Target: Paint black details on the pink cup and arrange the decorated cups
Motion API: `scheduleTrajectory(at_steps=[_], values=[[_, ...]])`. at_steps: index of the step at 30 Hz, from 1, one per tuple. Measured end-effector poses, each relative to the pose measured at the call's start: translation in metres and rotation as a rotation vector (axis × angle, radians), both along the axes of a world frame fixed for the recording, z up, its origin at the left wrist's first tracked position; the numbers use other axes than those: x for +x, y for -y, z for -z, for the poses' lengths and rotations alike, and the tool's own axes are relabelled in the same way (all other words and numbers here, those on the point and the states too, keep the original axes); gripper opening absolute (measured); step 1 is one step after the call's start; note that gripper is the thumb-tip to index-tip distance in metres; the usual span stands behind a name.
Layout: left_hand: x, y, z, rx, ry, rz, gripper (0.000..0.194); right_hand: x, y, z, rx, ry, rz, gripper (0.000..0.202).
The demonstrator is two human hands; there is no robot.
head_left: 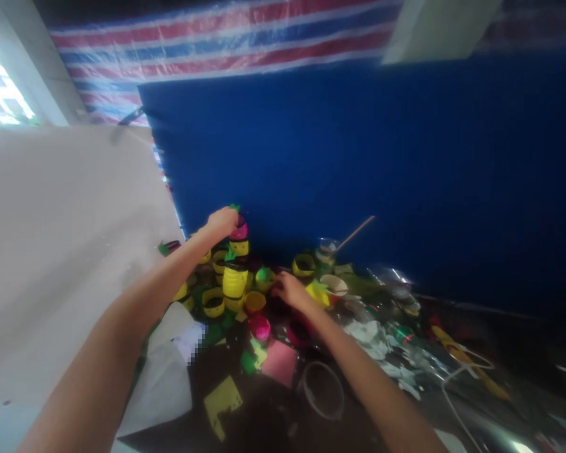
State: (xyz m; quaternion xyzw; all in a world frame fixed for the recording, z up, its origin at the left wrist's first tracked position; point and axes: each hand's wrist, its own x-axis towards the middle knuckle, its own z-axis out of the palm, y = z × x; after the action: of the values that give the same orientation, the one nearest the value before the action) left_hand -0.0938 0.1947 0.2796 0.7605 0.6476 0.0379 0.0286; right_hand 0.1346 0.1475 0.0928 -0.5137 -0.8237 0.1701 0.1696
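Note:
My left hand (224, 221) is closed on the top of a pink cup-like piece (239, 229) with a green leafy tip, which sits above a yellow piece at the back of the group. My right hand (290, 289) reaches down beside a small yellow cup (265, 280) with green inside; its fingers look bent and apart, their tips partly lost in shadow. Between my hands stands a ribbed yellow container (234, 281) with a dark band. An open yellow cup (213, 303), an orange cup (255, 302) and a bright pink cup (260, 328) are close by.
Pink paper (280, 363), yellow paper (222, 402) and a clear round tub (323, 390) lie in front. Rightward are a white cup (334, 286), a jar with a stick (327, 248), crumpled white scraps (370, 340) and a clear bottle (424, 358). A blue panel (311, 163) rises behind.

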Motion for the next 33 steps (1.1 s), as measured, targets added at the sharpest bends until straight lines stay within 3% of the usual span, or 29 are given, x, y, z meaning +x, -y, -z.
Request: scheduleTrajectory(at_steps=[4, 11, 14, 23, 30, 33], values=[[0.001, 0.002, 0.001, 0.024, -0.058, 0.002, 0.015, -0.008, -0.005, 0.002, 0.068, -0.029, 0.026, 0.027], [-0.003, 0.008, 0.013, 0.065, -0.086, 0.012, 0.022, -0.012, -0.013, 0.000, 0.094, -0.037, 0.021, 0.010], [-0.006, 0.012, 0.018, 0.080, -0.080, 0.023, 0.025, -0.007, -0.016, -0.015, 0.123, -0.067, 0.038, 0.007], [-0.001, 0.025, 0.031, 0.234, -0.063, 0.005, 0.026, 0.031, -0.025, -0.085, 0.204, -0.114, 0.238, 0.016], [0.009, 0.051, 0.055, 0.519, 0.074, 0.165, 0.023, 0.035, -0.021, -0.091, 0.218, -0.111, 0.287, 0.016], [0.020, 0.069, 0.071, 0.547, 0.223, 0.255, 0.025, 0.034, -0.018, -0.094, 0.212, -0.118, 0.284, 0.016]])
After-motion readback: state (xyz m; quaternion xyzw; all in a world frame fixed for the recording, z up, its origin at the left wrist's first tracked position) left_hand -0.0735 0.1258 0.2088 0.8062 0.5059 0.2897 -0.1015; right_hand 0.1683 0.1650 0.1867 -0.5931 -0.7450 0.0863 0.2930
